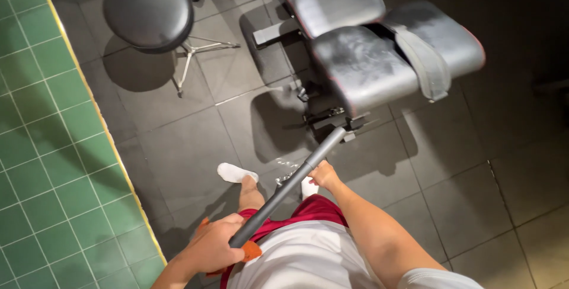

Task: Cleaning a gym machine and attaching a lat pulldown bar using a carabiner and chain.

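the left hand (210, 246) is clenched around the near end of a long grey tube (288, 186), at the point where an orange grip part (251, 251) shows just under the fingers. the right hand (324, 176) grasps the same tube further along, fingers wrapped over its middle section. the tube runs diagonally from the lower left, beside the person's waist, up and to the right, and its far end reaches the base of a padded workout bench (361, 66). whether that far end touches the bench frame cannot be told; it is partly in shadow there.

the bench has worn grey padding with a reddish edge trim, and a grey strap (425, 61) lies across its seat section. its metal frame (323, 117) sits on the dark grey tiled floor (195, 141).

a round black stool (148, 7) on thin metal legs stands on the floor at the upper left, well apart from the bench and from both hands. a green tiled area (47, 147) with a yellow border strip fills the left side of the view.

the person wears a white shirt (302, 259), red shorts (314, 209) and white socks; one sock (236, 173) is near the tube, on the floor just below it in the view.
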